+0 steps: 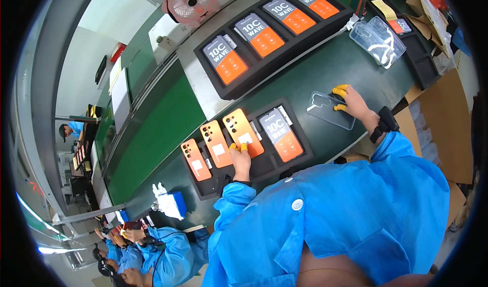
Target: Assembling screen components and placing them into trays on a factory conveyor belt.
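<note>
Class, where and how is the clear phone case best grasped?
Probably pinch the clear phone case by its long edges, coming from the right: it lies flat on the bench, its plain end rightward, its cutout at the left.

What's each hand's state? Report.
Left hand: touching an orange phone; grip unclear.
Right hand: open, at the edge of a clear phone case.

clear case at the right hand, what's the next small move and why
Perhaps lift the rightmost orange-backed phone toward the clear case: the left hand is at that phone's lower end, the right hand at the case, and the green bench shows through it, so it looks empty.
</note>
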Demonstrator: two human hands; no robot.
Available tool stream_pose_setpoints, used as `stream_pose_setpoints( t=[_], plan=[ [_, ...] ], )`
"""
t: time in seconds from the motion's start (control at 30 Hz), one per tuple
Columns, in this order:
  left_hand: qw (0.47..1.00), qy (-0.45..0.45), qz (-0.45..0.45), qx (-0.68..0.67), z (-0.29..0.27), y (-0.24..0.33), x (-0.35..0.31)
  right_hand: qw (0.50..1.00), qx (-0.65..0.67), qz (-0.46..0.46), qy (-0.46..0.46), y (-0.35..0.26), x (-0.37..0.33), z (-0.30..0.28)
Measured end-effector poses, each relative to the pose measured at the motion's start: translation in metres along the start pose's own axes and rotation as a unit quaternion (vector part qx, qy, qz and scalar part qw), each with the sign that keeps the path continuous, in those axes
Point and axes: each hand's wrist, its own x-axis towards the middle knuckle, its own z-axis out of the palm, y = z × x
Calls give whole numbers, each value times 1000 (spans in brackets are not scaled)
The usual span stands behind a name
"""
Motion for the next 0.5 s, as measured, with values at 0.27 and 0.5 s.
stream_pose_setpoints(
  t=[0.27, 0.5],
  plan=[
    [971, -62, -68, -220, -10, 11, -6, 978, 197, -57, 28, -95, 4, 12],
    [944, -271, 27, -188, 24, 94, -54, 714, 684, 126, -81, -147, 13, 56]
  ],
)
